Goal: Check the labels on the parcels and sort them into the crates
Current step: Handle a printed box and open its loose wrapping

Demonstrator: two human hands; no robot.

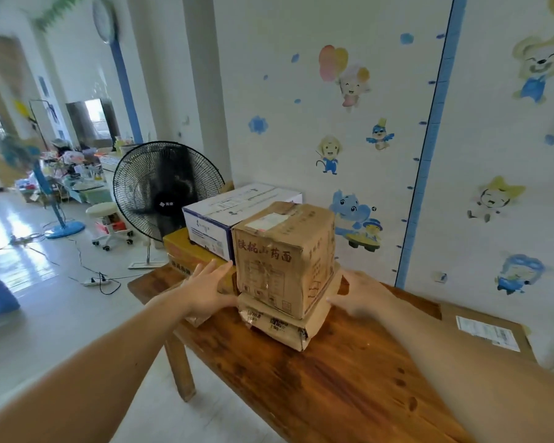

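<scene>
Upper cardboard box [283, 254]: mid-brown, red characters on the front, white label on top.
Parcel beneath [279, 326]: paler tan, dark print.
Carton behind [234, 215]: white, navy edges.
Yellow box [189, 251] under it.
Table [333, 385]: red-brown, dark grain streaks.
Fan [170, 190]: black.
Wall [269, 59]: white, pastel cartoon animals, blue vertical stripe [435, 139].
Flat parcel [480, 327]: brown, white label.

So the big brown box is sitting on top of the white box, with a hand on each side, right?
Not quite. The head view shows the big brown box sitting on a flatter brown parcel, not on the white box, which stands behind it. The left hand and right hand are at its sides.
</scene>
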